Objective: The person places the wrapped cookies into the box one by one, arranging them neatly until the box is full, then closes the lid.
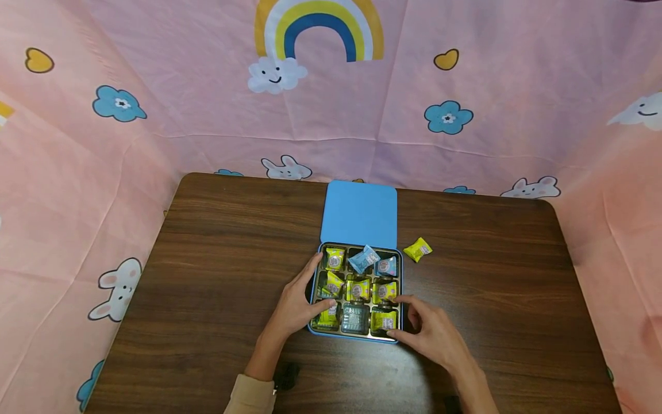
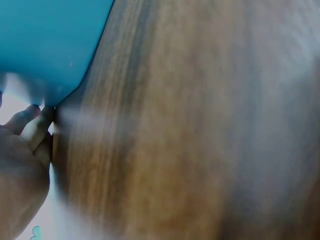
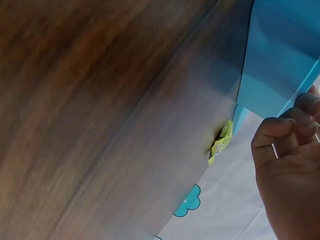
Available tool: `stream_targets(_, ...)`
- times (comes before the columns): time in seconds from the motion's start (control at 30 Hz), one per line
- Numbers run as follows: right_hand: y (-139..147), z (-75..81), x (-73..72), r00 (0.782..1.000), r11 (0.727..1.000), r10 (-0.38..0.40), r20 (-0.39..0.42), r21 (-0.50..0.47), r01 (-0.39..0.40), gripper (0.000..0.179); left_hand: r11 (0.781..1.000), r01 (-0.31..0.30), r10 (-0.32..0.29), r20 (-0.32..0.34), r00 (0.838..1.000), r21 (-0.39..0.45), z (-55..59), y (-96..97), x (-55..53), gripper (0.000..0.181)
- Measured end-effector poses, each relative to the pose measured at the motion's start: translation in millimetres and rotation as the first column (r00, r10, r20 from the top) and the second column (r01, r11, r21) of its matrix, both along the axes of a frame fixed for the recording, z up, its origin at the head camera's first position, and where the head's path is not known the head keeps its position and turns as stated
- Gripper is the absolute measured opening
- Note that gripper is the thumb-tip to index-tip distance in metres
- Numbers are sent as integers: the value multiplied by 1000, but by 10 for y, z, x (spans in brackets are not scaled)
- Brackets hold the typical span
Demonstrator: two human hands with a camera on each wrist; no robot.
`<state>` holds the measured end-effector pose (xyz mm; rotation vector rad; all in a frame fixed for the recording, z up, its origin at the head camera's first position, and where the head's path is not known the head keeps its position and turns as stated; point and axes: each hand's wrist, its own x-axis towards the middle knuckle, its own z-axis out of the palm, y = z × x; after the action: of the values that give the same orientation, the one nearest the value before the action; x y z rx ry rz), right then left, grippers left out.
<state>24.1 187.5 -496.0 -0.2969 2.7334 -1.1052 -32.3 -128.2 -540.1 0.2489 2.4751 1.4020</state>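
Note:
A shallow blue box (image 1: 316, 330) lies on the table, its lid (image 1: 360, 213) folded back away from me. Its divided tray holds several yellow wrapped candies (image 1: 358, 290). A blue wrapped candy (image 1: 364, 259) lies aslant over the top middle compartment, beside another blue candy (image 1: 387, 267) at top right. The bottom middle compartment (image 1: 355, 319) shows its bare floor. My left hand (image 1: 296, 305) holds the box's left side, thumb over the lower left candy (image 1: 328, 316). My right hand (image 1: 433, 330) grips the right side, fingers bent, thumb at the lower right candy (image 1: 383, 320).
One loose yellow candy (image 1: 418, 249) lies on the table to the right of the box, near the lid's hinge. The brown wooden table (image 1: 217, 276) stretches to both sides. Pink printed cloth (image 1: 341, 109) hangs behind it and along its left and right edges.

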Motion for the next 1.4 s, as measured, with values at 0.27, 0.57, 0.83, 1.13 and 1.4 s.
stream_targets(0.27,200,6,-108,995,1000,23,-93,-9,-24,61,1000,14,-14,0,1000,-3,-10,13,-28,100)
stream_targets(0.57,341,-13,-276,990,997,49,-130,62,-41,64,1000,21,-21,-42,999,2,-31,4,-60,100)
stream_targets(0.83,402,-5,-391,989,996,64,-130,65,-56,66,1000,14,-14,-38,999,2,-28,11,-58,100)
stream_targets(1.13,547,-81,-625,985,996,58,-164,80,-46,63,1000,14,-13,-30,999,24,-38,1,-57,99)
stream_targets(1.4,611,-169,-672,986,992,54,-159,118,-35,61,1000,5,-4,-18,1000,22,-39,-1,23,98)
